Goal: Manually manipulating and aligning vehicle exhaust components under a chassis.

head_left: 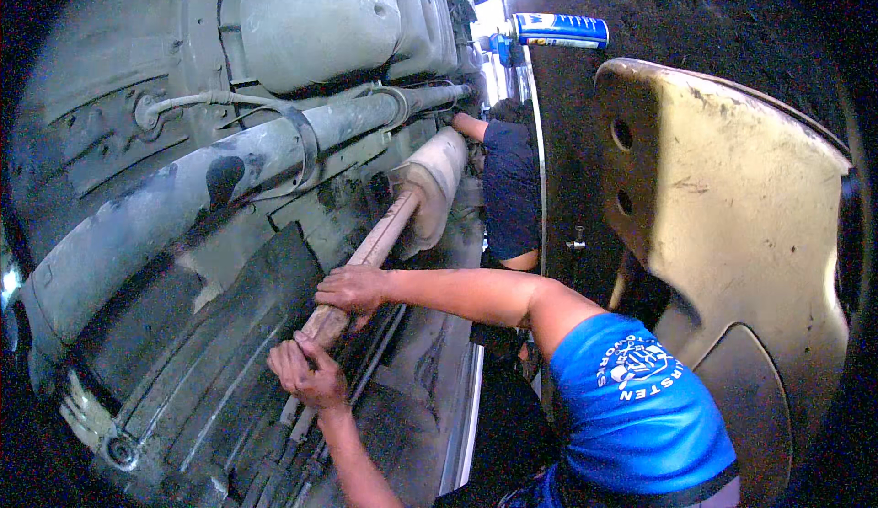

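Note:
A rusty exhaust pipe (375, 241) runs slantwise under a vehicle into a bulky muffler (437, 171). My right hand (354, 290), its arm coming in from a blue sleeve at the lower right, closes over the pipe's middle. Lower down, my left hand (309, 373) curls round a thicker part of the same pipe, with the thumb toward the top. The forearm of that hand rises from the lower edge. Beyond the muffler, another person in a dark shirt (512, 183) reaches toward its far end; their fingers are hidden.
The greyish vehicle underside (315, 23) fills the left and top. A thick grey tube (174, 199) crosses it. On the right stands a large cream-coloured panel (745, 188) with two holes. A blue spray can (561, 31) lies sideways in the picture at the upper right.

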Motion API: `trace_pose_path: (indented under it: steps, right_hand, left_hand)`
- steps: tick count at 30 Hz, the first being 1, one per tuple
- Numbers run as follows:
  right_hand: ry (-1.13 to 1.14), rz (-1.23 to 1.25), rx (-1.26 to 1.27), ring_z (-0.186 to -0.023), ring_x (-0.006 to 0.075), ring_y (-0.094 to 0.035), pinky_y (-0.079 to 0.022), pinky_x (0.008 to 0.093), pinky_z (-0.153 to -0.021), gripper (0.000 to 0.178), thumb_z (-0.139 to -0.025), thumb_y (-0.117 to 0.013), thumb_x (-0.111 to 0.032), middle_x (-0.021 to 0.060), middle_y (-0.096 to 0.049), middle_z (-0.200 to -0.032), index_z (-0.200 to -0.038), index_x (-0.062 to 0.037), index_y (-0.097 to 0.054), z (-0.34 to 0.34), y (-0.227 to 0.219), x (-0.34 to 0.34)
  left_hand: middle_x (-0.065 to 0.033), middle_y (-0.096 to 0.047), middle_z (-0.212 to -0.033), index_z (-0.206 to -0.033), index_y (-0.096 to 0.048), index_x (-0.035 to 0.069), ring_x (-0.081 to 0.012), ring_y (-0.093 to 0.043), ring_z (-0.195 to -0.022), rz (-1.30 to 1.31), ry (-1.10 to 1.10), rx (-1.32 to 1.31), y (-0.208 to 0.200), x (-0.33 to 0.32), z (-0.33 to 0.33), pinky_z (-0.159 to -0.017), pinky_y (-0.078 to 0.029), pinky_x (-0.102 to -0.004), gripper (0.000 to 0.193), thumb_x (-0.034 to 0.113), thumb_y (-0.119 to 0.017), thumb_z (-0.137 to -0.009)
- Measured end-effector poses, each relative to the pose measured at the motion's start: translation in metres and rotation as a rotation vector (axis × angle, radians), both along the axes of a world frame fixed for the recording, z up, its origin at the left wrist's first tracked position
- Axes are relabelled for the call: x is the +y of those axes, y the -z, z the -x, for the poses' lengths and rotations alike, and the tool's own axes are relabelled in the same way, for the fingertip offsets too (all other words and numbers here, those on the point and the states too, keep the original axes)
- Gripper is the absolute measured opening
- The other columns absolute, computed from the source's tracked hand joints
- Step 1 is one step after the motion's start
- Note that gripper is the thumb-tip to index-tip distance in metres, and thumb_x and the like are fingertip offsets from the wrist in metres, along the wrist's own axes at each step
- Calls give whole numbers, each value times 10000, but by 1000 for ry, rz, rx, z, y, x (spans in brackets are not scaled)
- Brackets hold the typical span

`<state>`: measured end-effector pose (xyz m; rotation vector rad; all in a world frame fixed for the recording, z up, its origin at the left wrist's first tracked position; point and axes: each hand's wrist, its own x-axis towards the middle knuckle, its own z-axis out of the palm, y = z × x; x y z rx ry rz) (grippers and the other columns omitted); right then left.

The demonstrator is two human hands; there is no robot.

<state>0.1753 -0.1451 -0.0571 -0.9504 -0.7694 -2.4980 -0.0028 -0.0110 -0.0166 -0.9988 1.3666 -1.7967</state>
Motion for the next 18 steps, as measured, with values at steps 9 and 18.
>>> trace_pose_path:
  steps: [9,18]
  right_hand:
    - [-44,123,258,-1086,385,-578,-482,468,-920,992,-515,-860,-497,192,-583,-1162,-1276,-10,-449,13,-9,-1]
    - [-25,59,145,-937,362,-595,-491,443,-818,843,-517,-847,-485,151,-580,-981,-1119,-7,-500,16,-9,0]
  left_hand:
    - [-216,-489,-681,-705,-505,-44,-377,-469,-688,19,41,44,-3,0,6,-687,-394,-481,272,82,-499,-947]
    - [-261,-639,-892,-918,-636,-99,-416,-576,-838,250,-164,203,-4,2,19,-883,-461,-487,257,131,-529,-959]
